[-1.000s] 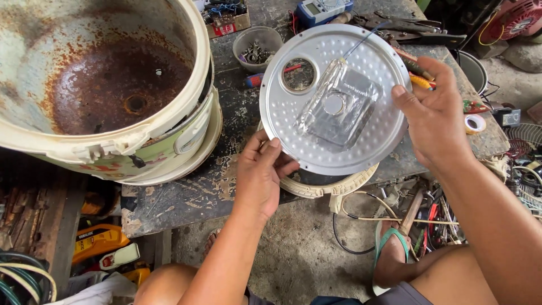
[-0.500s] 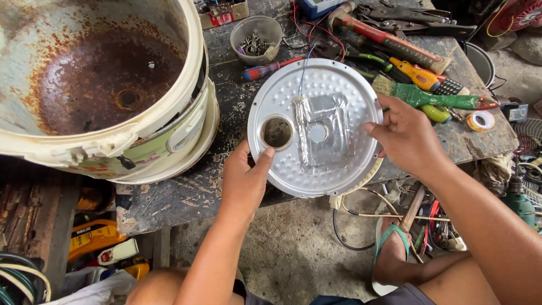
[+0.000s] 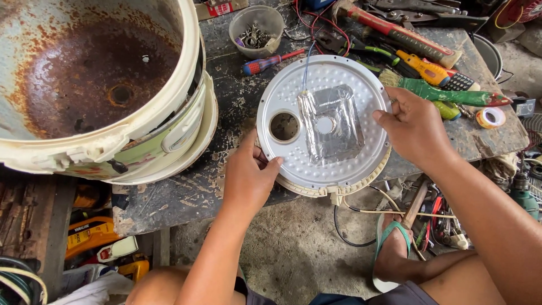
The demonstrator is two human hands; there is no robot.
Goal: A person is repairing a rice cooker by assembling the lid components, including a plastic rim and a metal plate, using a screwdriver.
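Observation:
A round dimpled metal lid plate (image 3: 339,164) lies flat over a cream plastic lid at the front edge of the worn workbench (image 3: 169,197). It has a round hole at its left and a square foil patch (image 3: 332,125) in the middle, with a thin blue wire at its top. My left hand (image 3: 245,178) grips the plate's lower left rim, thumb on top. My right hand (image 3: 415,127) holds the right rim with its fingertips. Both hands hold the same plate.
A rusty cream rice cooker body (image 3: 96,90) lies tilted at the left. Behind the plate are a small bowl of screws (image 3: 256,24), a red and blue screwdriver (image 3: 271,62), a hammer (image 3: 401,34), a green brush (image 3: 446,93) and a tape roll (image 3: 490,117). Tools litter the floor.
The plate has been turned and lowered from tilted above the bench to flat on the cream lid. Its hole swung from the top to the left. Both hands kept their hold.

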